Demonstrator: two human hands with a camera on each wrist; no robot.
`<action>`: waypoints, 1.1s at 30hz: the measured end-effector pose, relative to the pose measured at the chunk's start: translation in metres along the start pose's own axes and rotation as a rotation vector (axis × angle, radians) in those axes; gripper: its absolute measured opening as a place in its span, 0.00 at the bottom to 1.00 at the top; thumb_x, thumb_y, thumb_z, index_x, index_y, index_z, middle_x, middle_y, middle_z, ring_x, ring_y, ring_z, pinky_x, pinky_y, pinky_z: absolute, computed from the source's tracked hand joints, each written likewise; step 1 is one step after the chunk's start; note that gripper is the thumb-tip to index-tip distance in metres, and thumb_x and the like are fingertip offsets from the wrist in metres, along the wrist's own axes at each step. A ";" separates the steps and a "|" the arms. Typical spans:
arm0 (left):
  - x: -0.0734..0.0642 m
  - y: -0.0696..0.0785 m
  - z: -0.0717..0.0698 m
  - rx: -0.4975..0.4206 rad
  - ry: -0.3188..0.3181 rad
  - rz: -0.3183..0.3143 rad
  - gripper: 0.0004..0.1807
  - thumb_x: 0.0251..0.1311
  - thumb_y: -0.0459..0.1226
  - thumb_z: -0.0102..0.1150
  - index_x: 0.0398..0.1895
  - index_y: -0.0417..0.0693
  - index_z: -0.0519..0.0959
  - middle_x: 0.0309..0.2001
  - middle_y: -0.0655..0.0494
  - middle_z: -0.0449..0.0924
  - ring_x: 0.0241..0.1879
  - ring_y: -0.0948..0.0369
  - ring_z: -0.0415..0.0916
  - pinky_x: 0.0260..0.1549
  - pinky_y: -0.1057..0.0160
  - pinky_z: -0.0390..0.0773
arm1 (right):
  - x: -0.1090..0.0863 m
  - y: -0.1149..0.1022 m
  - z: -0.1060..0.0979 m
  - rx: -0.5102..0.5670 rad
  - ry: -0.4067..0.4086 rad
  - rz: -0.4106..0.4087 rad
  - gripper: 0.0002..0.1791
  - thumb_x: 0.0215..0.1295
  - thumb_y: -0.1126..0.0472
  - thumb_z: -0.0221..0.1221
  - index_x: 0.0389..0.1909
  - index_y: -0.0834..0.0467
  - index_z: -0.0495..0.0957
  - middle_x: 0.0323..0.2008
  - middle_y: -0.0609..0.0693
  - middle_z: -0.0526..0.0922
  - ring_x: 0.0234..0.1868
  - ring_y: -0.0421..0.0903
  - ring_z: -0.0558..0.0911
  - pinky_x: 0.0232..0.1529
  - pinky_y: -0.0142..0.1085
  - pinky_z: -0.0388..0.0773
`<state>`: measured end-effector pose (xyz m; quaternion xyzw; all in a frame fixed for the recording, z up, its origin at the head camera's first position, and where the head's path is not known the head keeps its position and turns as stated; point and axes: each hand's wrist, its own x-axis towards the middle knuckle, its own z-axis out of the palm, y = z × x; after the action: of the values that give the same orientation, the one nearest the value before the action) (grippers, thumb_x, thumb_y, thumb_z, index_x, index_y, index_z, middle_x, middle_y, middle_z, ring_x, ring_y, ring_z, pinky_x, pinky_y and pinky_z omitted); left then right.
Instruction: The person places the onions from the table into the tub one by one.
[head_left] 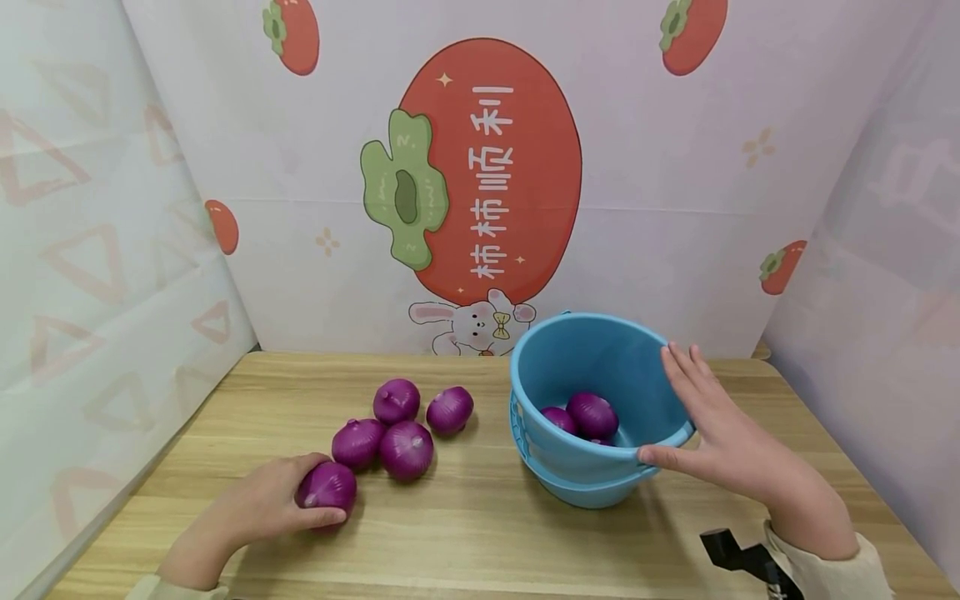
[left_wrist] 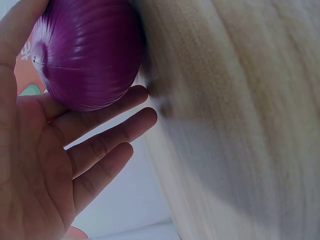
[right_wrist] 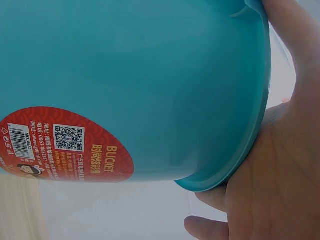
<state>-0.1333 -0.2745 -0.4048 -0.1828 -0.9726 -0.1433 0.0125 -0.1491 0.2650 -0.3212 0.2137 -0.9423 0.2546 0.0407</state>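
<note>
In the head view my left hand point(head_left: 262, 504) holds a purple onion point(head_left: 330, 487) at the front of a loose group, thumb on its near side and fingers on the far side. The left wrist view shows this onion point(left_wrist: 92, 52) between thumb and index finger, the other fingers stretched out straight. Against the right side of a blue bucket point(head_left: 585, 467) rests my right hand point(head_left: 720, 433), thumb and fingers straight and spread along the rim. A few onions point(head_left: 592, 415) lie inside the bucket. In the right wrist view the palm point(right_wrist: 280, 175) is beside the rim.
Behind the held onion sit several more purple onions point(head_left: 407, 450) on the wooden table point(head_left: 465, 542), left of the bucket. A printed cloth point(head_left: 637, 167) stands along the back edge, with side cloths left and right. A black strap piece point(head_left: 742, 557) hangs at the right wrist.
</note>
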 end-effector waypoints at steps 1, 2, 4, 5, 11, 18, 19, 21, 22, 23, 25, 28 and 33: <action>0.000 0.000 0.000 -0.001 0.000 0.006 0.37 0.46 0.67 0.68 0.48 0.49 0.79 0.33 0.68 0.81 0.32 0.72 0.77 0.31 0.67 0.78 | 0.000 0.000 0.000 -0.005 0.000 0.001 0.66 0.53 0.41 0.70 0.80 0.56 0.35 0.81 0.55 0.33 0.79 0.60 0.27 0.56 0.81 0.55; 0.001 0.000 0.000 -0.004 -0.003 0.009 0.36 0.46 0.67 0.68 0.48 0.49 0.79 0.33 0.68 0.81 0.32 0.73 0.76 0.31 0.67 0.78 | 0.000 0.000 0.000 -0.006 -0.001 0.001 0.66 0.53 0.41 0.70 0.80 0.56 0.35 0.81 0.56 0.33 0.79 0.60 0.27 0.55 0.81 0.55; 0.001 0.000 0.000 -0.011 -0.010 0.013 0.36 0.46 0.66 0.68 0.47 0.49 0.79 0.32 0.68 0.80 0.31 0.74 0.75 0.30 0.67 0.78 | 0.000 0.000 0.000 0.003 -0.003 0.002 0.66 0.54 0.41 0.70 0.80 0.55 0.34 0.81 0.55 0.33 0.79 0.60 0.26 0.56 0.81 0.54; 0.002 0.000 -0.001 -0.015 -0.014 0.013 0.36 0.46 0.66 0.68 0.47 0.49 0.79 0.32 0.68 0.80 0.31 0.74 0.75 0.30 0.67 0.77 | 0.000 0.000 0.000 0.007 -0.005 0.003 0.66 0.54 0.41 0.70 0.80 0.55 0.34 0.81 0.55 0.33 0.79 0.59 0.26 0.57 0.81 0.53; 0.003 -0.001 -0.001 -0.024 -0.031 0.010 0.36 0.46 0.66 0.68 0.47 0.49 0.79 0.32 0.68 0.80 0.31 0.75 0.74 0.29 0.68 0.77 | 0.000 0.000 0.000 0.025 -0.010 0.002 0.66 0.54 0.41 0.70 0.80 0.54 0.33 0.81 0.53 0.31 0.79 0.58 0.25 0.58 0.80 0.51; 0.003 -0.001 -0.001 -0.042 -0.033 0.028 0.34 0.46 0.65 0.69 0.46 0.50 0.78 0.31 0.68 0.79 0.30 0.76 0.73 0.29 0.68 0.76 | -0.001 0.000 0.000 0.026 -0.008 0.005 0.66 0.54 0.41 0.70 0.80 0.54 0.33 0.81 0.53 0.31 0.79 0.58 0.25 0.58 0.80 0.51; 0.003 -0.002 -0.002 -0.045 -0.033 0.032 0.34 0.46 0.65 0.69 0.45 0.50 0.78 0.31 0.68 0.79 0.30 0.76 0.73 0.28 0.68 0.76 | -0.001 0.000 0.000 0.026 -0.008 0.005 0.66 0.54 0.41 0.70 0.80 0.54 0.33 0.81 0.53 0.31 0.79 0.58 0.25 0.59 0.80 0.51; 0.003 -0.002 -0.002 -0.050 -0.033 0.039 0.33 0.46 0.64 0.70 0.45 0.49 0.78 0.31 0.67 0.80 0.30 0.76 0.73 0.28 0.68 0.76 | -0.001 0.000 -0.001 0.026 -0.009 0.006 0.66 0.54 0.41 0.70 0.80 0.54 0.33 0.81 0.53 0.31 0.79 0.58 0.25 0.59 0.80 0.51; 0.003 -0.003 -0.003 -0.052 -0.033 0.043 0.33 0.47 0.63 0.70 0.45 0.49 0.78 0.31 0.67 0.80 0.30 0.76 0.73 0.28 0.68 0.76 | -0.001 0.000 -0.001 0.025 -0.009 0.006 0.66 0.54 0.41 0.70 0.80 0.54 0.33 0.81 0.53 0.31 0.79 0.58 0.25 0.59 0.80 0.51; 0.003 -0.003 -0.003 -0.054 -0.035 0.046 0.32 0.47 0.63 0.70 0.45 0.49 0.78 0.31 0.67 0.80 0.30 0.76 0.73 0.29 0.69 0.76 | -0.001 0.000 -0.001 0.024 -0.009 0.006 0.66 0.54 0.41 0.70 0.80 0.54 0.33 0.81 0.53 0.31 0.79 0.58 0.25 0.59 0.80 0.51; 0.003 -0.004 -0.003 -0.057 -0.036 0.050 0.32 0.47 0.63 0.71 0.45 0.49 0.78 0.31 0.67 0.80 0.30 0.76 0.73 0.29 0.69 0.76 | -0.001 0.000 -0.001 0.024 -0.009 0.006 0.66 0.54 0.41 0.70 0.80 0.54 0.33 0.81 0.53 0.31 0.79 0.58 0.25 0.59 0.80 0.51; 0.003 -0.005 -0.003 -0.063 -0.037 0.051 0.32 0.47 0.62 0.71 0.45 0.49 0.78 0.31 0.68 0.80 0.30 0.77 0.73 0.28 0.69 0.76 | -0.001 0.000 -0.001 0.022 -0.009 0.006 0.66 0.54 0.41 0.70 0.80 0.55 0.33 0.81 0.53 0.31 0.79 0.58 0.25 0.59 0.80 0.51; 0.002 -0.005 -0.003 -0.069 -0.031 0.051 0.31 0.47 0.62 0.71 0.44 0.50 0.78 0.31 0.68 0.79 0.30 0.77 0.72 0.28 0.69 0.76 | -0.001 -0.001 -0.001 0.020 -0.009 0.009 0.66 0.54 0.41 0.70 0.80 0.55 0.33 0.81 0.53 0.30 0.79 0.58 0.25 0.59 0.80 0.51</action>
<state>-0.1370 -0.2791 -0.4027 -0.2100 -0.9622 -0.1733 -0.0054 -0.1478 0.2649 -0.3204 0.2111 -0.9408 0.2631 0.0331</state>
